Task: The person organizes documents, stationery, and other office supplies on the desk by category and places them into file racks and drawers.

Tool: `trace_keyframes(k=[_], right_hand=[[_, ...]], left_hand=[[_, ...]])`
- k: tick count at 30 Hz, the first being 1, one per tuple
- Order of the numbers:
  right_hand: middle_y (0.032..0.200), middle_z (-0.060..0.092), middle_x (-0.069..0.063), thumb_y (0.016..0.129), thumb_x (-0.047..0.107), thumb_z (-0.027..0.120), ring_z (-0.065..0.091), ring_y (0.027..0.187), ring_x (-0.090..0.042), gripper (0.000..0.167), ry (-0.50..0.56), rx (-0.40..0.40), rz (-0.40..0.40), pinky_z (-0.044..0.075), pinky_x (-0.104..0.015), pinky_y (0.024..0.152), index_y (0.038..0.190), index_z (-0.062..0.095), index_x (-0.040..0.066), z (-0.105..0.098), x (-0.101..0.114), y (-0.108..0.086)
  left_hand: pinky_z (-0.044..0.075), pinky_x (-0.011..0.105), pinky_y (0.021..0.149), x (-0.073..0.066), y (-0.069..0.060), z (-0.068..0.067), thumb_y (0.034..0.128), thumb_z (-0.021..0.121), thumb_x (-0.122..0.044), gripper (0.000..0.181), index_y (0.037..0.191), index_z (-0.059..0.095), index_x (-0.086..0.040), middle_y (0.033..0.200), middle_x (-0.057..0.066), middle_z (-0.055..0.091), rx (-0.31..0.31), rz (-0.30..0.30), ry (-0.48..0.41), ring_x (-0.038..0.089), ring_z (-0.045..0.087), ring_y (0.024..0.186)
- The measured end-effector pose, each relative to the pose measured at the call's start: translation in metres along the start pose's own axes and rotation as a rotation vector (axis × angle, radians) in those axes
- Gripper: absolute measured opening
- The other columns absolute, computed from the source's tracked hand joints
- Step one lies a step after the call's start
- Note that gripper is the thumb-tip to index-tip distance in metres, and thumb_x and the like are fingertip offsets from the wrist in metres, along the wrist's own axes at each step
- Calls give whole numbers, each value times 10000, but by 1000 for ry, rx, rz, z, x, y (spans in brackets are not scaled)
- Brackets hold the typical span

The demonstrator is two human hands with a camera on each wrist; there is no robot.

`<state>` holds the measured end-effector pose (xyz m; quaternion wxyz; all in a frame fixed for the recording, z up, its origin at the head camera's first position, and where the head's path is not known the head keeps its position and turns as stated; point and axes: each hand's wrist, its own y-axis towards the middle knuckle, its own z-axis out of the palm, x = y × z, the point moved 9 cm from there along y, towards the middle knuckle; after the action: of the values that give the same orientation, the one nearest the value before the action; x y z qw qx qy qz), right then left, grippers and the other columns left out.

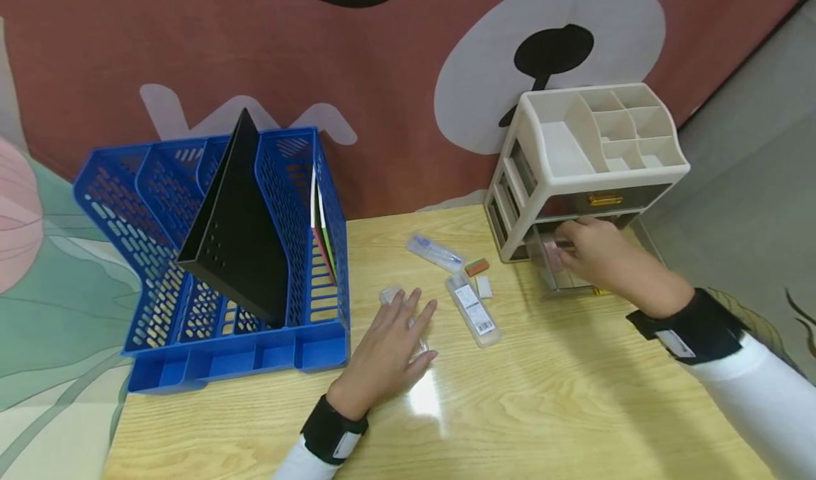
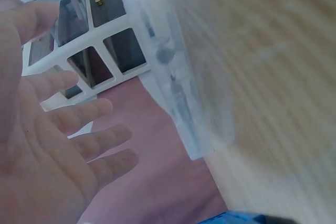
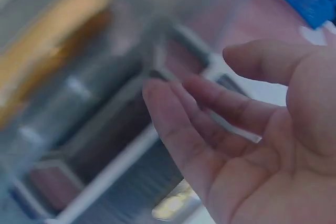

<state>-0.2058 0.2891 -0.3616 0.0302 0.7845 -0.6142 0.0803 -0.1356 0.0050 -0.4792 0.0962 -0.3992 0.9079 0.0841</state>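
Note:
My left hand (image 1: pixel 389 345) lies with fingers spread over a clear plastic case (image 1: pixel 390 294), partly covering it. In the left wrist view a clear case (image 2: pixel 184 93) with slim items inside appears beyond the straight fingers. My right hand (image 1: pixel 599 257) reaches over the pulled-out transparent drawer (image 1: pixel 561 282) of a cream desktop organizer (image 1: pixel 529 168). Its fingers (image 3: pixel 178 129) are slightly bent, with the thumb apart and nothing seen between them. The fingertips are at the drawer, partly hidden in the head view.
Between the hands lie a clear case with blue contents (image 1: pixel 435 252), a labelled clear case (image 1: pixel 473 310), an orange-brown block (image 1: pixel 477 267) and a white block (image 1: pixel 484 287). A blue file rack (image 1: pixel 239 363) at left holds a black folder (image 1: pixel 242 246) and thin booklets (image 1: pixel 325 236).

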Motion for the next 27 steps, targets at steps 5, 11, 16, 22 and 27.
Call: trace_keyframes(k=[5, 11, 16, 22, 27], right_hand=[[931, 719, -188, 934, 104, 713, 706, 810, -323, 217, 6, -132, -76, 592, -514, 683, 1072, 700, -62, -27, 27, -9], [975, 688, -198, 916, 82, 725, 701, 801, -298, 231, 18, -253, -141, 603, -495, 668, 1103, 698, -51, -45, 51, -17], [954, 672, -165, 907, 61, 718, 626, 732, -234, 207, 26, -293, -190, 562, -436, 627, 1088, 701, -38, -43, 64, -13], [965, 675, -188, 893, 41, 734, 630, 736, -251, 210, 33, -281, -249, 551, -435, 615, 1079, 698, -50, -29, 78, -7], [1084, 682, -208, 931, 69, 709, 688, 898, -320, 239, 66, -182, -223, 594, -465, 721, 1140, 686, -45, -9, 85, -3]], left_hand=[[295, 568, 1243, 4, 0, -8, 1004, 588, -537, 771, 1636, 314, -190, 1691, 153, 294, -13, -17, 29, 399, 269, 1562], [306, 573, 1235, 8, -4, -16, 994, 613, -522, 766, 1623, 341, -182, 1683, 165, 309, -36, -34, 24, 408, 288, 1553], [348, 589, 1207, 10, -8, -21, 985, 626, -522, 758, 1605, 378, -164, 1667, 176, 339, -70, -32, 35, 418, 323, 1535], [365, 587, 1198, 14, -15, -25, 975, 640, -518, 757, 1593, 401, -151, 1659, 176, 355, -88, -29, 67, 408, 328, 1534], [360, 579, 1204, 17, -20, -28, 971, 651, -506, 760, 1595, 398, -152, 1668, 165, 341, -96, -39, 63, 396, 317, 1543]])
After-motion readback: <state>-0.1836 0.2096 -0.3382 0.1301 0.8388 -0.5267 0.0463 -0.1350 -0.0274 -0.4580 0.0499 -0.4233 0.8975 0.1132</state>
